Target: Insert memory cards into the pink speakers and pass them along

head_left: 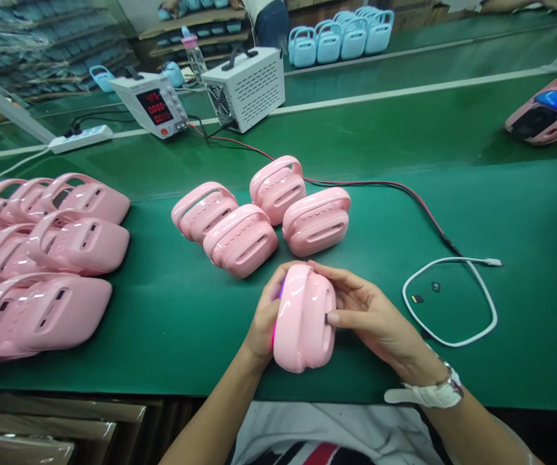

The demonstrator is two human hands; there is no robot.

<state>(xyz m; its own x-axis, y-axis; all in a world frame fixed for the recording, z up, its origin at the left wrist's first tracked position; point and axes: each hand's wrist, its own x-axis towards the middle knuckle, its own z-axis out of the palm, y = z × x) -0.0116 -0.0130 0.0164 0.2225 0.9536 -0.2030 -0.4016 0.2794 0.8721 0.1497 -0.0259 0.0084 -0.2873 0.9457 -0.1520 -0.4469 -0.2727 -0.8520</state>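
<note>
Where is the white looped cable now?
In the head view, the white looped cable lies on the green table, right of the right hand, around two small dark chips.

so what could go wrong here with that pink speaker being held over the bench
1. The pink speaker is glossy and held on edge between the left hand and right hand; the grip could slip.
2. Four finished speakers stand just behind it and could get knocked.
3. The white cable and two small chips lie by the right wrist, easily swept away.
</note>
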